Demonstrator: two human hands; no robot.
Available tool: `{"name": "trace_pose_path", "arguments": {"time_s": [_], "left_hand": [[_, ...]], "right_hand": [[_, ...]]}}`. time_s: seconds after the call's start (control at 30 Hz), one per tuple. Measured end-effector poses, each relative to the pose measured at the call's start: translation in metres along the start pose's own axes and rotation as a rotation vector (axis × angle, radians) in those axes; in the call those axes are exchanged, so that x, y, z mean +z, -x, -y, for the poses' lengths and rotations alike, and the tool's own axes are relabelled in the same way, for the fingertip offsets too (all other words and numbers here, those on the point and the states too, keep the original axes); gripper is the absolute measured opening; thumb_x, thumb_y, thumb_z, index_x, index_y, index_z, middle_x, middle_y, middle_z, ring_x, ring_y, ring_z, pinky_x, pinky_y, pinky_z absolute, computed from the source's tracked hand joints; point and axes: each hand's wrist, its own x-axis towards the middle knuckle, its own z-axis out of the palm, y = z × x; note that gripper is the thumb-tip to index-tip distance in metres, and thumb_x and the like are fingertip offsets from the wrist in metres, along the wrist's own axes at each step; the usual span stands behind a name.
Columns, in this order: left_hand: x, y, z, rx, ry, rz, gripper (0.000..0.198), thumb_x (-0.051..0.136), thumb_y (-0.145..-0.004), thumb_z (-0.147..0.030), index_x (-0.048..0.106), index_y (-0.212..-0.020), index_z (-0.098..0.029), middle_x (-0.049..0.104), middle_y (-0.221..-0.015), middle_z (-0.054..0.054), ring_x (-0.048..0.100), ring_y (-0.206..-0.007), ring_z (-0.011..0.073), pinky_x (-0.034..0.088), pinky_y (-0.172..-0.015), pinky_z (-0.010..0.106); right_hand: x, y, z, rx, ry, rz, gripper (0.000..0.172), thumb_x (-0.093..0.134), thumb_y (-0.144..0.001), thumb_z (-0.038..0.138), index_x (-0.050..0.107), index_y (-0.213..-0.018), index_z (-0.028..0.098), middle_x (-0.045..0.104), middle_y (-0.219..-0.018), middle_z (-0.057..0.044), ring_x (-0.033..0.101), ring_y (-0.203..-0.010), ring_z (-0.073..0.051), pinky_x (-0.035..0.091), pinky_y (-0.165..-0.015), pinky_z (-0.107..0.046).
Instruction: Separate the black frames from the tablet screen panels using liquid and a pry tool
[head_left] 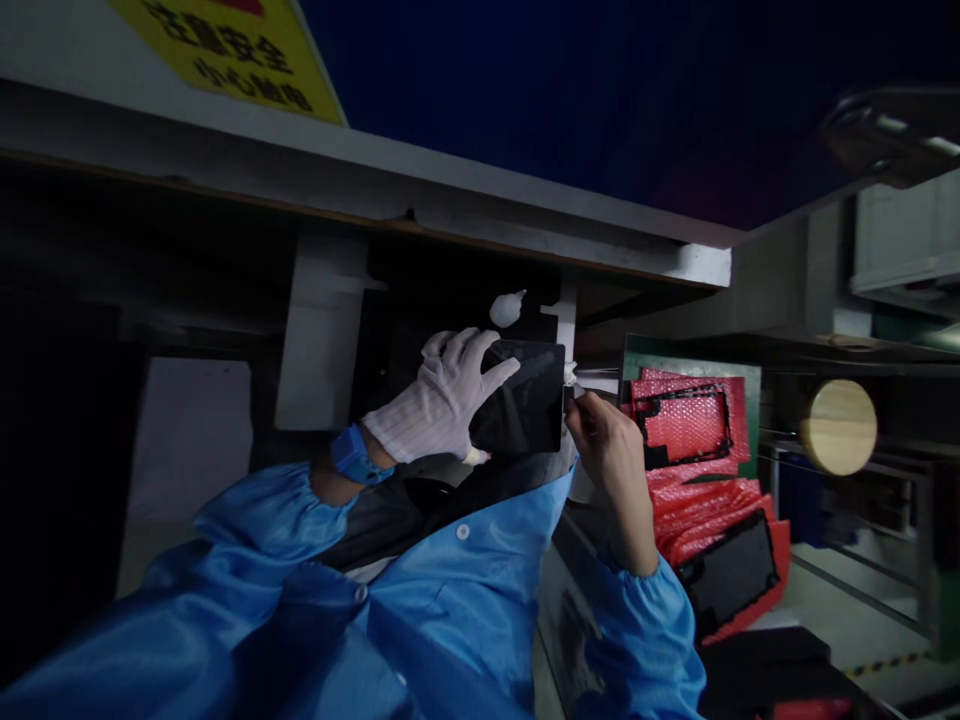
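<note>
A dark, glossy flat panel [532, 400], like a tablet screen, lies in front of me. My left hand [442, 395], in a white striped glove, grips the panel over its left edge, with the fingers partly spread. A fingertip shows below the glove near the panel's lower left corner. At the panel's right edge is my bare right hand [607, 430], closed in a pinch. What sits between its fingertips is too small and dark to make out. A white scrap [570, 372] shows just above those fingertips. Behind the panel lies a small white crumpled wad [507, 308].
On the right, red bubble-wrap pouches [705, 510] lie stacked, with a black frame [686, 425] and a dark panel [731, 570] on them. A machine ledge [450, 225] with a yellow warning sign [247, 55] spans the top. A round stool [838, 427] stands far right.
</note>
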Motion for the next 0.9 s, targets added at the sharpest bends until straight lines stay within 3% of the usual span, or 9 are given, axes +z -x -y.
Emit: {"name": "trace_pose_path", "arguments": {"time_s": [0.37, 0.67, 0.9], "left_hand": [[-0.005, -0.003, -0.002, -0.026, 0.005, 0.054, 0.139, 0.106, -0.069, -0.067, 0.044, -0.186, -0.026, 0.035, -0.185, 0.027, 0.035, -0.166, 0.0589, 0.032, -0.132, 0.068], [0.001, -0.001, 0.002, 0.018, 0.001, -0.01, 0.138, 0.104, -0.069, -0.072, 0.044, -0.185, -0.028, 0.036, -0.187, 0.025, 0.037, -0.166, 0.0554, 0.026, -0.137, 0.067], [0.001, 0.0, -0.001, 0.045, -0.034, -0.044, 0.136, 0.104, -0.073, -0.075, 0.047, -0.185, -0.024, 0.037, -0.188, 0.027, 0.039, -0.168, 0.0554, 0.023, -0.14, 0.068]], "right_hand": [[-0.001, -0.001, 0.002, 0.004, 0.029, 0.002, 0.038, 0.05, -0.117, 0.046, 0.062, -0.086, 0.027, 0.062, -0.073, -0.001, 0.054, -0.063, -0.018, 0.034, -0.064, -0.03], [-0.003, -0.004, 0.003, 0.011, 0.12, 0.044, 0.035, 0.056, -0.117, 0.043, 0.062, -0.087, 0.027, 0.065, -0.075, -0.002, 0.057, -0.065, -0.019, 0.032, -0.064, -0.031], [-0.007, -0.005, 0.022, 0.048, 0.251, 0.127, 0.022, 0.056, -0.115, 0.032, 0.068, -0.097, 0.025, 0.076, -0.087, -0.007, 0.067, -0.082, -0.023, 0.033, -0.07, -0.033]]}}
